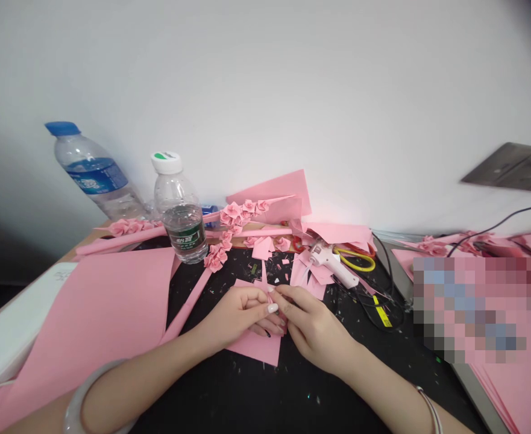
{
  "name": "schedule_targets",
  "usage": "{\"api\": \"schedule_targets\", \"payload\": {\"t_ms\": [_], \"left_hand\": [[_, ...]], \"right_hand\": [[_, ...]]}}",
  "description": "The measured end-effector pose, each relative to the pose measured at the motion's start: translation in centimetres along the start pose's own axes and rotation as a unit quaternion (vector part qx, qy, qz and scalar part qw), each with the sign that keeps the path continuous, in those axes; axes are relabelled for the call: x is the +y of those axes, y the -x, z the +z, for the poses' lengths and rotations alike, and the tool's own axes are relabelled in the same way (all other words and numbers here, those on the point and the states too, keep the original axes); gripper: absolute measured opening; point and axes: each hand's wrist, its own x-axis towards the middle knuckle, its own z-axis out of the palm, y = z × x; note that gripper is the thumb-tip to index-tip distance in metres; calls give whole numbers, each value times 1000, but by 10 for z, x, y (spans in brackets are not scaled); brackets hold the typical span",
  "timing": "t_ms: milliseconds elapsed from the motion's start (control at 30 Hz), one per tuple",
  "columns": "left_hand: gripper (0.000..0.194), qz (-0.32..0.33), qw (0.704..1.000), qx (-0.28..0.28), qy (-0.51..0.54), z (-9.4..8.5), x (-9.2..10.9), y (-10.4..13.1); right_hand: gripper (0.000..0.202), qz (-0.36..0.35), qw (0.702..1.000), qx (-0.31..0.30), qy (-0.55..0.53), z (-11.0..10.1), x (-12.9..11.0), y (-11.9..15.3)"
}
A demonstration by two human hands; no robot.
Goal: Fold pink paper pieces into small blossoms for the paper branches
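Note:
My left hand [247,310] and my right hand [308,319] meet over the black mat, fingertips pinched together. Between them is a small folded piece of pink paper [270,294], mostly covered by the fingers. Beneath the hands lies a square pink sheet [258,351]. Just beyond the fingertips are a pink paper shape with a narrow strip [263,248] and scattered paper scraps. A rolled pink paper stem with folded paper flowers [215,258] slants past my left hand. Past my right hand lies a white glue gun [335,265].
A green-labelled water bottle [181,223] and a blue-capped bottle [96,175] stand at the back left. Large pink paper [120,295] covers the left side. Yellow handles [358,260] and black cables [389,271] lie at right, near more pink sheets [513,386]. A wall closes the back.

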Motion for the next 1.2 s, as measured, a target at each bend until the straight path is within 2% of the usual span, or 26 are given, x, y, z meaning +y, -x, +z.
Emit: {"api": "schedule_targets", "payload": {"t_ms": [67, 167, 267, 367, 433, 500, 700, 1200], "left_hand": [[26, 10, 1000, -2, 1, 1, 1, 0], [26, 23, 1000, -7, -1, 2, 2, 2], [24, 27, 999, -11, -19, 3, 3, 3], [22, 37, 998, -24, -49, 3, 2, 5], [23, 45, 996, -34, -67, 4, 1, 6], [23, 50, 995, -37, -81, 5, 0, 7], [19, 56, 992, -18, -114, 6, -2, 7], [18, 56, 994, -22, -87, 6, 0, 7]], "right_hand": [[46, 7, 1000, 7, -30, 0, 1, 0], [41, 32, 992, 55, -107, 0, 3, -1], [29, 114, 974, 90, -176, 1, 6, -3], [15, 186, 954, 49, -231, 4, 6, -5], [10, 208, 943, 14, -259, 6, 6, -5], [11, 224, 933, 5, -283, 8, 4, -5], [17, 241, 904, 10, -353, 11, 1, -5], [19, 248, 886, 24, -390, 13, -2, -4]]}}
